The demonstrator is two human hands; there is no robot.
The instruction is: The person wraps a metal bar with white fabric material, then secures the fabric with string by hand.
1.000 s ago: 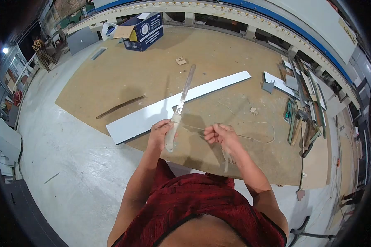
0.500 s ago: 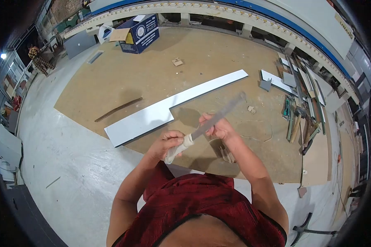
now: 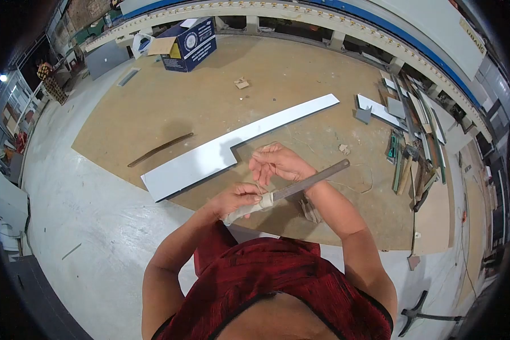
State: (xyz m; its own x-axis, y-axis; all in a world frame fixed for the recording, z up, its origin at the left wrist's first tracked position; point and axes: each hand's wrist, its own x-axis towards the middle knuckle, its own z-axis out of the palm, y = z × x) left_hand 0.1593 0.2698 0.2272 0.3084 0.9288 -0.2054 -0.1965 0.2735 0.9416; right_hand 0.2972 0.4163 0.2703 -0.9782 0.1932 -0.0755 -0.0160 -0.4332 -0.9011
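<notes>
My left hand (image 3: 238, 201) is closed around the pale, wrapped handle of a long flat metal blade (image 3: 311, 181). The blade points to the right and passes in front of my right forearm. My right hand (image 3: 277, 163) is just above the wrapped handle, fingers bent and drawn together; whatever they pinch, if anything, is too small to make out. Beyond my hands, a white L-shaped board (image 3: 204, 161) lies on the brown worktable (image 3: 170, 107).
A thin dark strip (image 3: 160, 149) lies left of the board. At the back stands an open blue box (image 3: 195, 48). Offcuts, a hammer (image 3: 409, 156) and a green-handled tool (image 3: 392, 146) crowd the right side. Another person (image 3: 51, 82) is far left.
The blade has swung down toward level, its tip dropping across my right forearm. My right hand has come off the blade and moved up and left, above the handle.
</notes>
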